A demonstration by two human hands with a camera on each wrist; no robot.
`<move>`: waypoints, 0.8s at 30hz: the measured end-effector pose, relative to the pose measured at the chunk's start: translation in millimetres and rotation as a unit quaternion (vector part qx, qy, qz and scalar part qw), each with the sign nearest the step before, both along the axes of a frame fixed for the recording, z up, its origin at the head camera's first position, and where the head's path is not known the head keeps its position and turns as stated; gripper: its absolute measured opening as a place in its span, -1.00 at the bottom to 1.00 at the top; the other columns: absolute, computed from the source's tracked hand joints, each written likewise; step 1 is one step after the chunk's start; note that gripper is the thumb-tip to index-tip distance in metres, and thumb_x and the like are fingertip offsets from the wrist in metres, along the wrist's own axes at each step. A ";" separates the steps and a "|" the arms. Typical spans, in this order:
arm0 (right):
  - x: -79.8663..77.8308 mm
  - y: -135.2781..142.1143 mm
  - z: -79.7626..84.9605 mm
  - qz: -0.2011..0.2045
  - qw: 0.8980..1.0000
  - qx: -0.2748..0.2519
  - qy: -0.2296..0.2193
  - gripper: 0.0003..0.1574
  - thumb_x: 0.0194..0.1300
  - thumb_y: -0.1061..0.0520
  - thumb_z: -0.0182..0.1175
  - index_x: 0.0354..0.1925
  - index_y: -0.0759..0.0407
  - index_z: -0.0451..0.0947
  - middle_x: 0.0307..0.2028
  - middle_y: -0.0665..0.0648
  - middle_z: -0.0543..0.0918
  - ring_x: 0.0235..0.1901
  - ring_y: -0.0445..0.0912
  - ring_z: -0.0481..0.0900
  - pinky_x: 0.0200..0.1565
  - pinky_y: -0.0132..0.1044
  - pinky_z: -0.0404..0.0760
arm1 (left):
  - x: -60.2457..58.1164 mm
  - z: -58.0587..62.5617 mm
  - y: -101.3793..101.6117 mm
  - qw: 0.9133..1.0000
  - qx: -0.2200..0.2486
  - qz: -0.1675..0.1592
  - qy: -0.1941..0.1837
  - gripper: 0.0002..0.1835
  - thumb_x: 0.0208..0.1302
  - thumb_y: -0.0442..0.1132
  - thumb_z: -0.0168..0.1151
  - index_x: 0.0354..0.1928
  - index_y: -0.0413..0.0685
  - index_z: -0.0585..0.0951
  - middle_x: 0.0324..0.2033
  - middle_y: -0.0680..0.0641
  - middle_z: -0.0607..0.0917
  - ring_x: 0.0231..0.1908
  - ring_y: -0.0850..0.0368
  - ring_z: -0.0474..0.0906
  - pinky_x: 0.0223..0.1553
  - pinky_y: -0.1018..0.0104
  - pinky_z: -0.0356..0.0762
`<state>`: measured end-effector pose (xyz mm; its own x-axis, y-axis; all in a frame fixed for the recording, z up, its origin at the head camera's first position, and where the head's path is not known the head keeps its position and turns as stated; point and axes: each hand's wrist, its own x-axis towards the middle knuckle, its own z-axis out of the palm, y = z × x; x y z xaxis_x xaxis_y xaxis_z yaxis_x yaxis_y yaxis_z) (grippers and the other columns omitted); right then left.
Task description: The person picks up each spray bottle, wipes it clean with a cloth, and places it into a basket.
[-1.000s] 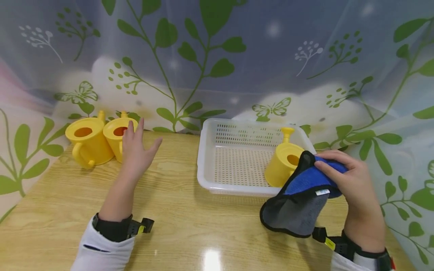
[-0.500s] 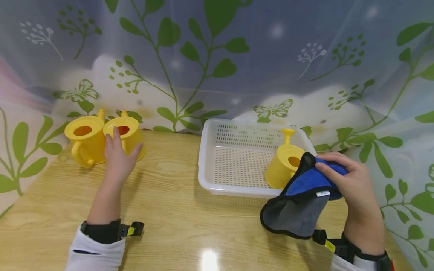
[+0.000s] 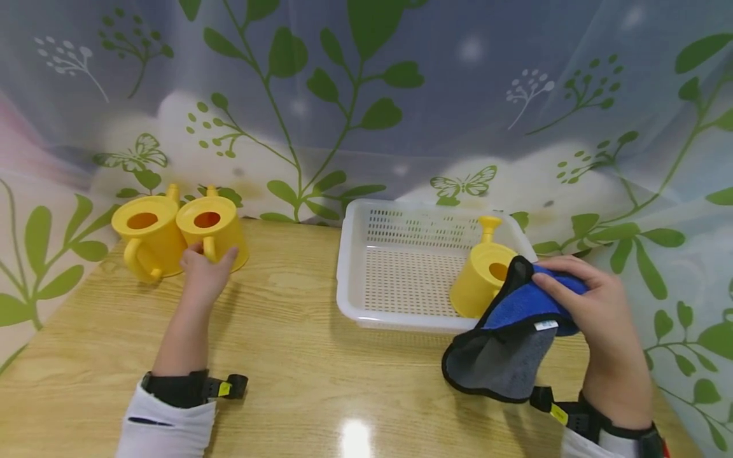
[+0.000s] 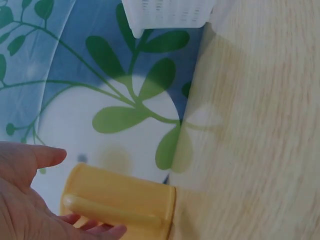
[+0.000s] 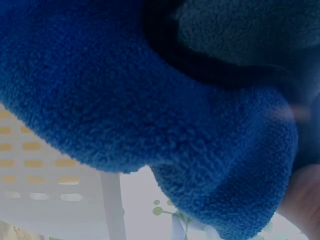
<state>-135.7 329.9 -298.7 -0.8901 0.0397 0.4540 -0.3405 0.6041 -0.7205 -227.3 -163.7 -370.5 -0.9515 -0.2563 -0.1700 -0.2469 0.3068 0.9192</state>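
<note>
My left hand is at the handle of a yellow watering can on the table at the left. In the left wrist view the fingertips are right at the handle, while the thumb stands out straight, apart from the can. A second yellow watering can stands beside it on its left. My right hand pinches a blue and grey cloth with black edging, which hangs over the basket's front right corner. The cloth overlaps a third yellow watering can and fills most of the right wrist view.
A white plastic basket with a perforated bottom holds the third can at its right end. Behind everything hangs a leaf-printed curtain, close to the back edge of the wooden table.
My left hand has moved left and down from over the middle can to its handle, and its fingers have bent. The right hand keeps its hold on the cloth, almost still.
</note>
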 end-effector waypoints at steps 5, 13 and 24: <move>0.4 -1.1 0.4 0.001 1.000 -0.003 -0.005 -0.77 0.17 0.26 0.19 -0.16 0.32 0.55 -0.25 -0.20 0.58 -0.29 -0.16 0.47 -0.36 -0.55 0.48 | -3.6 -9.0 -8.7 1.000 0.008 -0.030 0.004 -0.27 0.37 0.04 -0.20 0.26 -0.44 -0.13 0.22 -0.43 0.01 0.20 -0.21 0.02 0.25 -0.05 0.07; 1.1 -1.3 0.0 -0.011 1.000 0.002 -0.014 -0.76 0.18 0.22 0.20 -0.16 0.28 0.55 -0.25 -0.22 0.57 -0.32 -0.18 0.47 -0.39 -0.54 0.48 | -7.0 -18.3 -16.3 0.997 0.019 -0.072 0.030 -0.41 0.46 0.02 -0.43 0.22 -0.39 0.15 0.20 -0.36 0.25 0.18 -0.15 0.10 0.21 -0.02 0.06; -1.7 -1.9 -0.4 -0.021 1.000 0.017 -0.002 -0.80 0.14 0.20 0.24 -0.20 0.17 0.61 -0.26 -0.30 0.56 -0.23 -0.23 0.47 -0.31 -0.58 0.43 | -5.7 -14.6 -14.1 0.998 0.009 -0.048 0.047 -0.48 0.47 -0.03 -0.44 0.18 -0.35 0.20 0.11 -0.35 0.32 0.15 -0.18 0.19 0.20 -0.06 0.07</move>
